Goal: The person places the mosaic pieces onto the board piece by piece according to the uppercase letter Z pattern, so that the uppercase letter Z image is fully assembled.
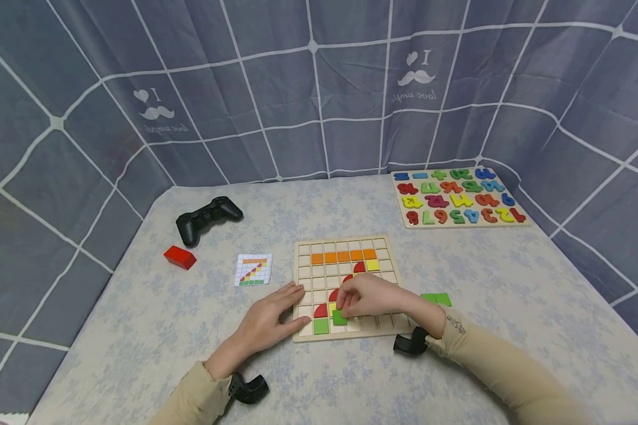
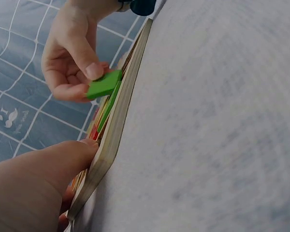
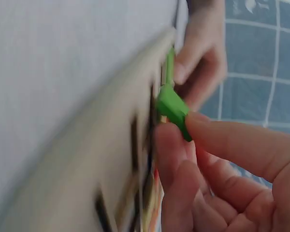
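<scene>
My right hand pinches a green square tile between thumb and finger, just above the near rows of a wooden grid board. In the right wrist view the green tile is tilted. My left hand rests against the board's left edge with its fingers extended, the thumb on the near left corner area. One green tile lies in the board beside the held one. A row of orange squares runs across the far part, with red quarter-round pieces and yellow squares along a diagonal, partly hidden by my right hand.
A pattern card lies left of the board. Farther left are a red block and a black game controller. Green tiles lie right of the board, by my right forearm. A number puzzle board sits at the back right.
</scene>
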Demonstrator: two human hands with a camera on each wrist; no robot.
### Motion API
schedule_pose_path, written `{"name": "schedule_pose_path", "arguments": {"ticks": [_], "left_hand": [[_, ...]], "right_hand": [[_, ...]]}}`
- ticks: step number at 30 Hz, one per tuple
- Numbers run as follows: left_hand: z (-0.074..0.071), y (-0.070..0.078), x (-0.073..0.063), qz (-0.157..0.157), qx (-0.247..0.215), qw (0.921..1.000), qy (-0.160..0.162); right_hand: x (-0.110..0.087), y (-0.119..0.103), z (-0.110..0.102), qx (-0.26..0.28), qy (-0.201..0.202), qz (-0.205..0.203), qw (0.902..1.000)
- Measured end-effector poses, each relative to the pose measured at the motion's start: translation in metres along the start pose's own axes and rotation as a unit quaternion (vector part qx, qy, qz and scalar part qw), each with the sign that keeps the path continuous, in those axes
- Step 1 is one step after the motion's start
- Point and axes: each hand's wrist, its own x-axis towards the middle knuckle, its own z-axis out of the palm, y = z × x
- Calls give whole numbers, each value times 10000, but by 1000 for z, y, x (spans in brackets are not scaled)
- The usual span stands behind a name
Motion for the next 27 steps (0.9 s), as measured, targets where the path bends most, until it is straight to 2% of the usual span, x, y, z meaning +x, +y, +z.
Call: {"name": "schedule_pose_path", "arguments": {"ticks": [4, 10, 14, 18, 23, 27], "left_hand": [[0, 1, 1, 13, -5, 10000, -7], [0, 1, 1, 12, -6, 10000, -12], [1, 0, 1, 13, 2, 10000, -31], [0, 1, 1, 33, -11, 10000, -11], [-1, 0, 0, 45, 20, 10000, 14], [-1, 0, 0, 27, 20, 10000, 6]], "right_hand": [[4, -6, 10, -399, 101, -16, 9992], [-2, -3, 13, -1079, 572, 29, 9925], [-15, 8, 0, -711, 573, 177, 9957], [-35, 26, -20, -22, 257, 149, 9996], [-60, 45, -43, 525, -70, 104, 9985], [-76, 60, -55, 762, -113, 98, 9970]]}}
